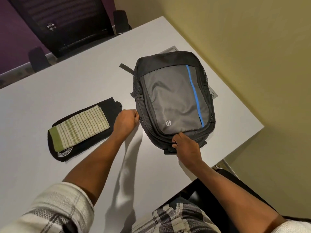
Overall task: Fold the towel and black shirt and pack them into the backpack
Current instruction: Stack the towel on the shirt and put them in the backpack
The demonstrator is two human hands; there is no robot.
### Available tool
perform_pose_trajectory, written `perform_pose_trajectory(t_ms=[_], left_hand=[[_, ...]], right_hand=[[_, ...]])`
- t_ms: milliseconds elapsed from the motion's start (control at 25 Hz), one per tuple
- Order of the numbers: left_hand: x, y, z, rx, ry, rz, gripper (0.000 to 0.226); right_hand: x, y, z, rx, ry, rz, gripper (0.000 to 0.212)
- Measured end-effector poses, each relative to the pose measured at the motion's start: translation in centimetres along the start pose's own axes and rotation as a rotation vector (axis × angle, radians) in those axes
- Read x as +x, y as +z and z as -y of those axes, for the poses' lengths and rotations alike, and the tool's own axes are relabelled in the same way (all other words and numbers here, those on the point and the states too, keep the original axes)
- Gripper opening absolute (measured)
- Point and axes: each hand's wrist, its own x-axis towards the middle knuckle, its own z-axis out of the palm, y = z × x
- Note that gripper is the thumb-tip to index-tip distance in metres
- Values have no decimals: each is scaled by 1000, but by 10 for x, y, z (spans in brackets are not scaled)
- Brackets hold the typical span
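The counter is a broad, smooth, matte white slab, and everything for the job lies on it. Largest on it is the backpack, flat on its back toward the right edge: soft woven nylon, black around a grey front panel with a blue stripe, mesh side pockets, rounded corners. It looks closed, so folding seems done and the step in hand is opening the bag.

To its left, just beside it, the black shirt lies folded into a dense oblong, a round white print showing at its near end. On top rests the folded towel, thin, ribbed, cream with fine green lines and a solid green band.

The right hand has a clenched grip on the backpack's near edge, pinching fabric at the zipper seam. The left hand is curled into a fist at the bag's left side, seemingly on a zipper pull, though I cannot tell what it holds.

The next move likely calls for steadying the limp shell while drawing the zipper around the curve.
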Motion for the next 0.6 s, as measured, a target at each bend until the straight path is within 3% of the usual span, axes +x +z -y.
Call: perform_pose_trajectory(t_ms=[440,600], left_hand=[[57,-5,-3,190,-99,-131,18],[55,2,8,86,-119,-125,18]], right_hand=[[0,3,-8,26,-44,19,20],[-3,3,-13,22,-89,-2,15]])
